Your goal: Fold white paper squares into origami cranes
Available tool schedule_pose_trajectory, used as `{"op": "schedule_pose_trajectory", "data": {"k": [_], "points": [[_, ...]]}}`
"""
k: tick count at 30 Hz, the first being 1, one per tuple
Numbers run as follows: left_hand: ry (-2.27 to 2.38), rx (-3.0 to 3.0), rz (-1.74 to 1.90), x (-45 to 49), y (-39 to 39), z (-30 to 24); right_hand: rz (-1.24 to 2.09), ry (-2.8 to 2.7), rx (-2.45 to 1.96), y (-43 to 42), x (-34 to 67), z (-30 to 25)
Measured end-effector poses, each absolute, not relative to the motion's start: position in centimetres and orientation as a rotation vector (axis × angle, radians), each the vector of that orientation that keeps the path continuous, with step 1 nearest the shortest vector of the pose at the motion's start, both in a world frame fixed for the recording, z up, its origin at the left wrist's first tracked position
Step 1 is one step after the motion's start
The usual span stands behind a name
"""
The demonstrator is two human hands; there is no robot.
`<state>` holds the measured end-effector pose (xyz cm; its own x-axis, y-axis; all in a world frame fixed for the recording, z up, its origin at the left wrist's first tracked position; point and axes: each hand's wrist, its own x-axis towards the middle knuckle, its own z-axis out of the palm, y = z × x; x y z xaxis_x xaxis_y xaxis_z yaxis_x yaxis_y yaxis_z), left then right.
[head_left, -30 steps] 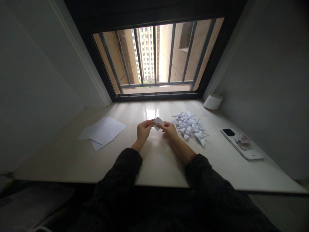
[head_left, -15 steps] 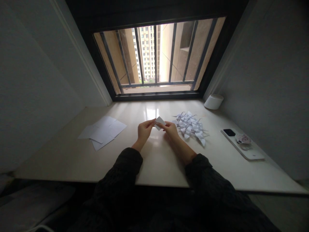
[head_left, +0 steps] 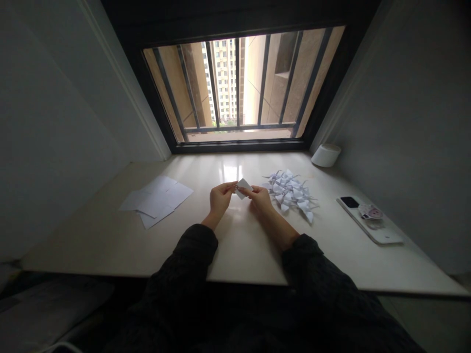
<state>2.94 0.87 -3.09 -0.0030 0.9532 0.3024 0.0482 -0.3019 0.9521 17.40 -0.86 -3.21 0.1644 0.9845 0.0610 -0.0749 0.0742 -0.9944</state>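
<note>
Between my two hands is a small folded piece of white paper (head_left: 244,184), held up over the middle of the sill with one corner pointing away from me. My left hand (head_left: 221,196) pinches its left side with thumb and fingers. On the right side my right hand (head_left: 260,196) grips it, the thumb lying across the paper's face. The fingers hide the lower folds in part. Just right of my right hand lies a heap of folded white paper cranes (head_left: 290,191). Several flat white paper sheets (head_left: 165,196) overlap to the left of my hands.
A pale, glossy window sill (head_left: 243,245) carries everything. A white phone (head_left: 371,220) with a grip on its back lies at the right. Near the right wall stands a white cylindrical object (head_left: 326,155). The barred window (head_left: 239,88) closes off the far side.
</note>
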Motion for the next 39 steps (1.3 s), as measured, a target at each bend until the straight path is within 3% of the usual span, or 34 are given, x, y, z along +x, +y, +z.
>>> {"op": "schedule_pose_trajectory", "data": {"k": [14,27,39], "points": [[1.099,1.410,1.420,1.8,1.4,-2.1,1.193,-1.132,-1.134,-0.6,17.9,-3.2],[0.997,1.271,1.119,2.8,1.1,-3.0,0.928,-0.937,-1.253,-0.1,18.2,-3.4],[1.102,1.412,1.034,2.6,0.9,-3.1,0.688,-1.209,-1.364,-0.4,18.6,-3.2]]}}
